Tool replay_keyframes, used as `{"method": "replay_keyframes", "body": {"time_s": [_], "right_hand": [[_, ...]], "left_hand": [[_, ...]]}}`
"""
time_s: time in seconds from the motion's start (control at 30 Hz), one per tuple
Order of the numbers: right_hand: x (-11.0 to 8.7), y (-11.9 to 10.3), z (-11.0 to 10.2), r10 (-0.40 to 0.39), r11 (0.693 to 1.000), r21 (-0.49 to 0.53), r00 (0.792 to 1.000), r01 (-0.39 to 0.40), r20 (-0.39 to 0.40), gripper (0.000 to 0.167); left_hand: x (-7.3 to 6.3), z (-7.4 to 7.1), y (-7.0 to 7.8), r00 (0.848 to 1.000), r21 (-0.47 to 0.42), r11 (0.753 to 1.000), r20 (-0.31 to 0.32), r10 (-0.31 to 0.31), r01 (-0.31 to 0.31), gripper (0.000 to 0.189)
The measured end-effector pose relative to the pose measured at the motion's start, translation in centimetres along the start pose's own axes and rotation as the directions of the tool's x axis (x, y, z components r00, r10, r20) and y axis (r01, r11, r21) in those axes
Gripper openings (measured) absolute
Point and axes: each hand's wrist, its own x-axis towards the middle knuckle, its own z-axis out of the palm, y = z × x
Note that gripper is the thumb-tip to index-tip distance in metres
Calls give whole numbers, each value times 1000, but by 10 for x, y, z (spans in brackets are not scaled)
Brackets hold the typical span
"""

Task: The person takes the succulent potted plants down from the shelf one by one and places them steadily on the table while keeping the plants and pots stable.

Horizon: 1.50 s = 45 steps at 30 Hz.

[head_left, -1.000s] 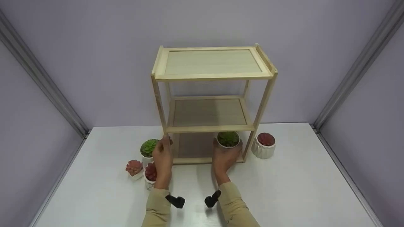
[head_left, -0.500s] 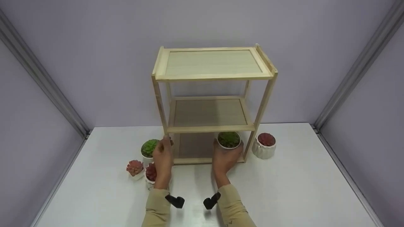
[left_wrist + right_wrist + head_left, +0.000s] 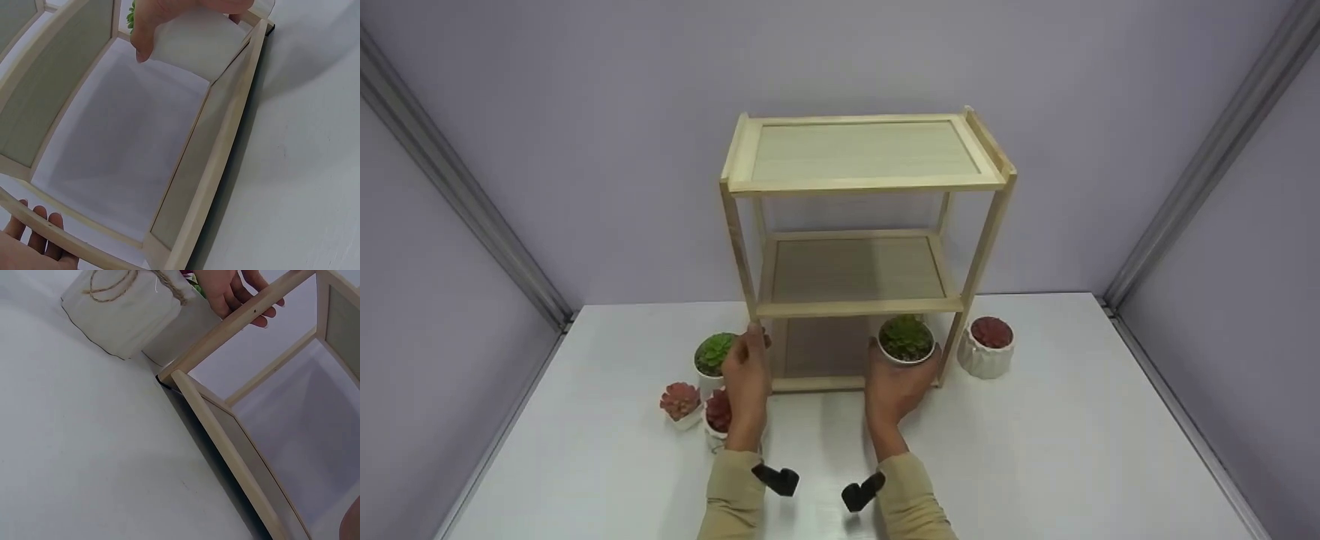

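A three-tier wooden shelf (image 3: 861, 307) stands against the back wall. My left hand (image 3: 746, 375) holds its left front post, and the left wrist view shows fingertips (image 3: 54, 220) past the wood. My right hand (image 3: 898, 386) grips a green potted succulent (image 3: 906, 339) at the front of the lowest tier, near the right post. In the left wrist view its white pot (image 3: 197, 42) appears at the bottom board; whether it touches the board, I cannot tell. Little of the right hand (image 3: 351, 523) shows in the right wrist view.
Left of the shelf stand a bright green succulent (image 3: 712, 356), a pink succulent (image 3: 680, 403) and a dark red one (image 3: 718, 411), partly behind my left arm. Another red succulent (image 3: 990, 346) in a white pot stands close to the right post. Side walls flank the white table (image 3: 1057, 450).
My right hand has drawn the green succulent slightly toward me, so more of the plant shows below the middle tier's edge. My left hand stays on the post.
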Motion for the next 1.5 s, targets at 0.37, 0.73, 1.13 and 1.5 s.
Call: {"method": "replay_keyframes", "body": {"time_s": [0.37,0.73,1.13,1.5], "right_hand": [[-15,1,-9,-22,999,35,999,23,-42,94],[-20,-11,-25,24,997,75,996,-17,-83,98],[-18,-17,-49,39,997,63,996,-34,-76,100],[-5,-24,-72,32,997,66,999,-30,-35,99]], "left_hand": [[0,1,1,1000,-1,1000,-13,-25,25,59],[1,0,0,999,0,999,-1,-33,33,55],[-1,0,1,1000,-27,999,0,-27,27,52],[-1,1,1,999,-19,999,-2,-47,47,56]]}}
